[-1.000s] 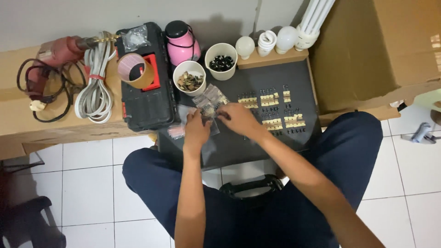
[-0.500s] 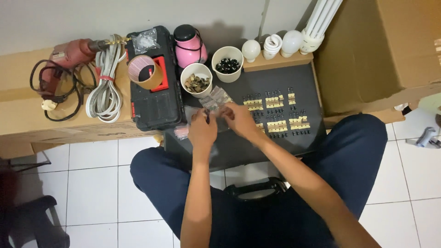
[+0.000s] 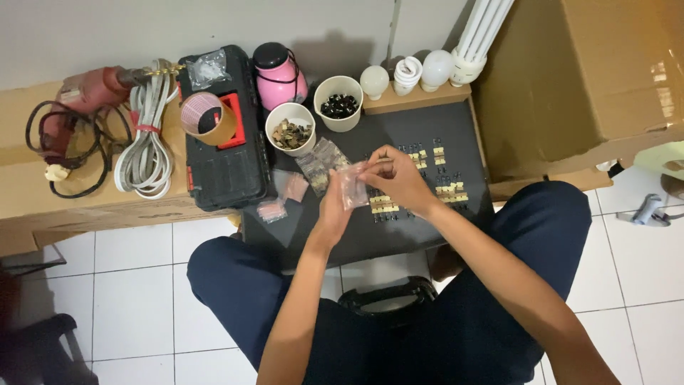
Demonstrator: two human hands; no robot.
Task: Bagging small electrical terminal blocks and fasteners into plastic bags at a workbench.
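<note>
Though blurred, clear bag point(image 3: 352, 187) between hands.

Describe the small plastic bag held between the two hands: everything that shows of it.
The small plastic bag is clear, thin and crinkled, with a faint pinkish tint. It hangs above the dark work board, held up between both hands: the left hand grips its lower left side, and the right hand pinches its top edge with the fingertips. Whether anything is inside cannot be told. Similar small bags lie on the board to its left.
</note>
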